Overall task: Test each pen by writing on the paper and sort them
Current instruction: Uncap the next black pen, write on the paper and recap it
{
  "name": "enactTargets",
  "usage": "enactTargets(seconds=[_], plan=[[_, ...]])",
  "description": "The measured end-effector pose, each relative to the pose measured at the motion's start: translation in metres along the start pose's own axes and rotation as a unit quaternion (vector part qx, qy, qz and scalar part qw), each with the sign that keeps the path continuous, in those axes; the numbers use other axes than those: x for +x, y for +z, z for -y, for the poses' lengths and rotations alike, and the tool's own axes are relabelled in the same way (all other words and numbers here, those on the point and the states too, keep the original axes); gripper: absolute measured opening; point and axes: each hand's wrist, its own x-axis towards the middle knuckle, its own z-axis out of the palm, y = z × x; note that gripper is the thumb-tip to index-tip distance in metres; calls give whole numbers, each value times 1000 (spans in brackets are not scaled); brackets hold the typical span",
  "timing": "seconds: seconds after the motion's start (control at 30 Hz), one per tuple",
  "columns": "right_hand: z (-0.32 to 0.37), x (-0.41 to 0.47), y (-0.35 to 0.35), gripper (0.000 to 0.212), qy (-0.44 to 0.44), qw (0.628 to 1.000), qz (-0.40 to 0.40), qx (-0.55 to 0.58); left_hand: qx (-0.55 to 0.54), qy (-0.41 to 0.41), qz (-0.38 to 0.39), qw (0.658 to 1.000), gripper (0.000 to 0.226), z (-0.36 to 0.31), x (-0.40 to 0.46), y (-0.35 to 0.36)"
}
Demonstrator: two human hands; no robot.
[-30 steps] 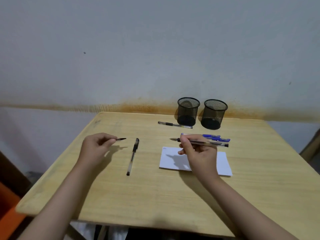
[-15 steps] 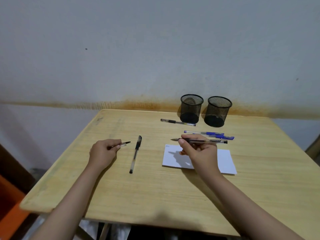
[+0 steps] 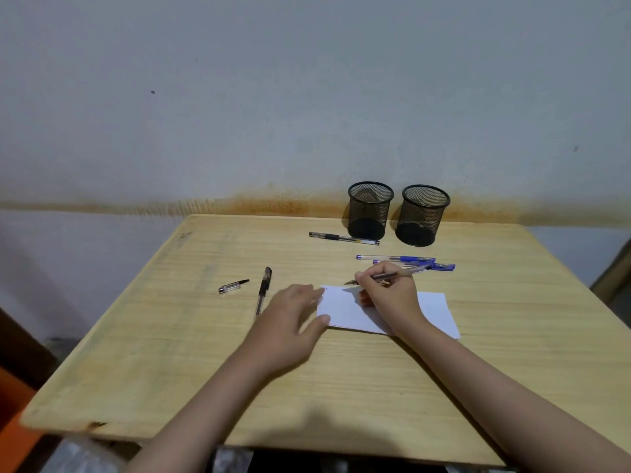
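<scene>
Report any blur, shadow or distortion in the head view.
Head view: left hand smeared by motion blur; right hand and pen sharper, casting a small shadow on the paper; wide-angle bends the table edges; light is dim and even.

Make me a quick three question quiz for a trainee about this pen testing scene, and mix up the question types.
1. True or false: both mesh cups hold pens.
2. The right hand grips: A) a pen, B) a cap, C) nothing.
3. Where does the loose pen cap lie relative to the black pen on the table?

Key
1. False, both look empty.
2. A, the uncapped pen, tip near the paper.
3. Just left of it.
</scene>
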Motion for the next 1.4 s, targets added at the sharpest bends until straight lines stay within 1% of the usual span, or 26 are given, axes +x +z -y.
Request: enactTargets(seconds=[0.07, 0.17, 0.27, 0.4, 0.53, 0.6, 0.7, 0.77, 0.87, 0.97, 1.03, 1.13, 1.23, 1.4], plan=[[-2, 3, -3, 8, 11, 1000, 2, -3, 41, 0, 27, 999, 45, 0, 1, 10], [-5, 8, -7, 9, 25, 1000, 16, 4, 49, -3, 20, 999, 41, 1, 1, 19], [-6, 15, -8, 12, 30, 999, 23, -7, 32, -9, 10, 999, 43, 2, -1, 21], [-5, 25, 3, 15, 42, 999, 11, -5, 13, -22, -5, 1000, 44, 2, 1, 22], [-2, 32, 21, 18, 23, 999, 28, -3, 30, -5, 6, 1000, 48, 3, 0, 21], [-4, 33, 26, 22, 20, 1000, 21, 6, 41, 5, 6, 999, 54, 3, 0, 21], [-9, 32, 28, 22, 10, 1000, 1, 21, 48, 4, 1, 999, 54, 1, 0, 22], [-10, 32, 28, 20, -5, 1000, 1, 17, 60, 5, 2, 998, 55, 1, 2, 22], [-13, 31, 29, 21, -32, 999, 9, -2, 98, 6, 22, 995, 56, 0, 4, 23], [-16, 31, 30, 22, -42, 999, 11, -13, 113, -1, 40, 993, 45, -2, 5, 23], [-17, 32, 30, 22, -42, 999, 11, -11, 120, -6, 57, 991, 49, -4, 4, 22], [-16, 32, 30, 21, -42, 999, 14, -19, 137, -24, 102, 985, 55, -8, 5, 20], [-17, 32, 31, 20, -39, 999, 17, -22, 155, -25, 134, 979, 55, -11, 6, 19], [-17, 32, 31, 20, -37, 999, 22, -26, 170, -21, 141, 975, 52, -11, 7, 17]])
